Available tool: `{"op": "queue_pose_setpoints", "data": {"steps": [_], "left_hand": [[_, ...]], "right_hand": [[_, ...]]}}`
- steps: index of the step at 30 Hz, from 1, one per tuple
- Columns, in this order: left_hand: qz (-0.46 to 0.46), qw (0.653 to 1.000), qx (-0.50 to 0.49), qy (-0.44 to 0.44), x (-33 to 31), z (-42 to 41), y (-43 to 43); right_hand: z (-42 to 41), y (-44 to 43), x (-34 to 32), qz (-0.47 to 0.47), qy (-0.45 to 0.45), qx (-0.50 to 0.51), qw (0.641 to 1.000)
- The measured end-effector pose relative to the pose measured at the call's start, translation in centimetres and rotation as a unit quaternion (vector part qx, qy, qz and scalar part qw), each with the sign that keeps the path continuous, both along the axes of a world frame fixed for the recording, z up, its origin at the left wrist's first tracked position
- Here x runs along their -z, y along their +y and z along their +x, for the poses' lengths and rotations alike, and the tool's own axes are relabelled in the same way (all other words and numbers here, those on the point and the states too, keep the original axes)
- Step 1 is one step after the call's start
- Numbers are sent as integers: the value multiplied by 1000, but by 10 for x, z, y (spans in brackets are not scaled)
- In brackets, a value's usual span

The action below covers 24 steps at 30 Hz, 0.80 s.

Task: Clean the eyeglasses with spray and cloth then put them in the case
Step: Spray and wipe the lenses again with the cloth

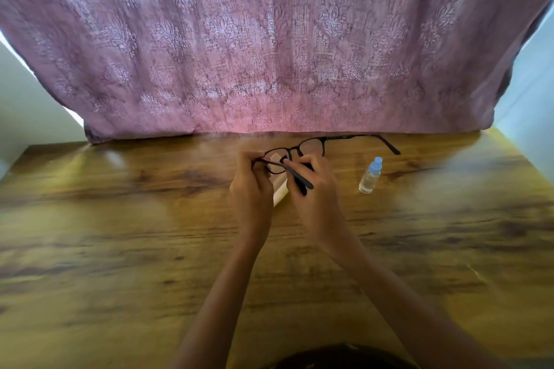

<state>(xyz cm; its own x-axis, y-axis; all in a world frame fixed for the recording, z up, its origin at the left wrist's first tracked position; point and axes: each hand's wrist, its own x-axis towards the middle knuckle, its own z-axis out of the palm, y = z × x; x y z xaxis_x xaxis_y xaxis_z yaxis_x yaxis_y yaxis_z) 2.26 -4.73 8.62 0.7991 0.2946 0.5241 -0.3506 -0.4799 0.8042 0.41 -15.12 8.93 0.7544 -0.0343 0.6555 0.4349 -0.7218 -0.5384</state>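
Curtain (269,39): mauve, pale floral print, hangs across the whole back of my view; its hem meets the far edge of the bench.
Bench (120,234): glossy brown wood grain, fills the lower half.
Left hand (250,189): raised over the middle of the bench, its fingers (251,159) clenched on the outer corner of the left lens rim.
Right hand (314,189): just beside the left one, its fingers (302,160) curled and grasping the frame near the bridge. Something dark shows under the palm; I cannot tell what.
Eyeglasses (311,147): dark thin frame, held up off the bench in both hands, just before the curtain hem. One temple reaches out to the right, the other slants back across the right knuckles.
Pale object (280,186): cream, lying on the bench beneath the hands, mostly hidden.
Spray bottle (370,175): small, clear, blue cap, upright on the bench right of the hands, apart from them.
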Motion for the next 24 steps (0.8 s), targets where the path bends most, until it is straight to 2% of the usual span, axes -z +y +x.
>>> {"op": "queue_pose_setpoints", "data": {"steps": [8,16,24], "left_hand": [[-9,1000,-4,22,-2,-2,1],[-8,1000,6,10,-3,-1,2],[-7,1000,-2,22,-5,-4,-1]], "right_hand": [[-9,12,1,20,-6,-49,999],[-2,1,-4,11,14,-5,1000],[-11,9,-6,20,-7,-34,999]]}}
